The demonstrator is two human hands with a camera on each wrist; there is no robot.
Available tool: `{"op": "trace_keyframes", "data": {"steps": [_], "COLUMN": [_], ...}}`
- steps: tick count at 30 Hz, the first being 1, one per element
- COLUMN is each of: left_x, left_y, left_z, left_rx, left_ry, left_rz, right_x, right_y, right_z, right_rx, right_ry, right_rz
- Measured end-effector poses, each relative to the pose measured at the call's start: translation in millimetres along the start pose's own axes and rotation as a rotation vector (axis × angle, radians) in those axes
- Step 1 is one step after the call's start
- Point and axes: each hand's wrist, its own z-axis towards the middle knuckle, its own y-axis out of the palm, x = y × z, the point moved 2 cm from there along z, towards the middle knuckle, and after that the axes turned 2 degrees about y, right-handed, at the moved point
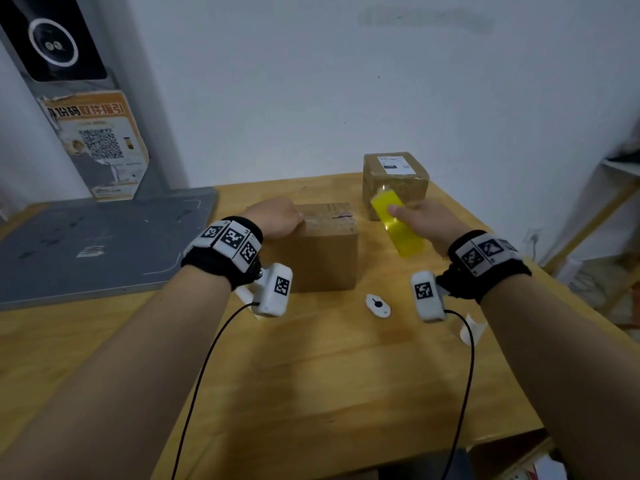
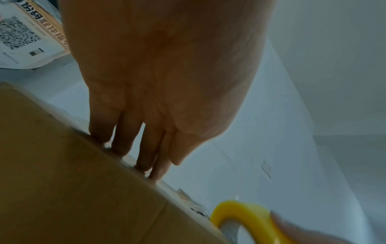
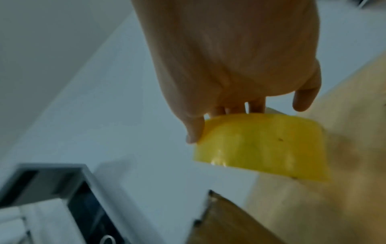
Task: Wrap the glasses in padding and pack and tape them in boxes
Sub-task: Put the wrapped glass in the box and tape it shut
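Left hand (image 2: 158,79): the fingers (image 2: 123,140) are extended and close together, tips pressed on the top edge of the near cardboard box (image 1: 322,251). They hold nothing. The left wrist view shows this contact; the head view shows only the back of the hand at the box's upper left corner.

Right hand (image 1: 424,220): thumb and fingers (image 3: 195,130) are curled round a roll of yellow tape (image 1: 398,225), held in the air just right of the near box. The right wrist view shows the thumb on the roll's outer face and other fingers over its rim. The left wrist view alone shows the roll's open core. The roll is blurred in all views.

The near box stands closed on the wooden desk (image 1: 311,375), with a taped seam along its top. A second box (image 1: 394,183), also closed, stands behind and right of it, near the wall. It carries a white shipping label; the print is too small to read.

A small white object (image 1: 378,305) with a black mark lies on the desk in front of the near box. A grey platform (image 1: 86,247) sits at the left. Its upright post bears an orange poster (image 1: 100,143) with a QR code and Chinese writing, partly legible.

Bare desk surface lies in front of the near box, toward the person. The desk's right edge runs close beside the right forearm.
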Motion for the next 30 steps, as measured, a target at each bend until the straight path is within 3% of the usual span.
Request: {"op": "trace_keyframes", "data": {"steps": [2,5,10,15,22,28,30], "left_x": [-2,-11,-32,-38,-24,-17,-18], "left_y": [-4,-10,-10,-7,-6,-7,-13], "left_z": [-3,-7,-7,-13,-9,-7,-5], "left_rx": [0.002,0.019,0.054,0.131,0.169,0.186,0.184], "left_ry": [0.01,-0.01,-0.088,-0.108,-0.083,-0.092,-0.076], "left_rz": [-0.052,-0.211,-0.502,-0.629,-0.598,-0.418,-0.375], "right_x": [-26,-83,-134,-130,-101,-67,-65], "right_y": [-2,1,23,59,74,82,80], "right_z": [-6,-24,-32,-23,-25,-27,-27], "right_rx": [0.087,0.083,-0.056,-0.168,-0.203,0.051,0.053], "right_ry": [-0.116,-0.284,-0.294,-0.185,-0.216,-0.206,-0.207], "right_rz": [0.189,0.318,0.505,0.561,0.496,0.338,0.321]}}
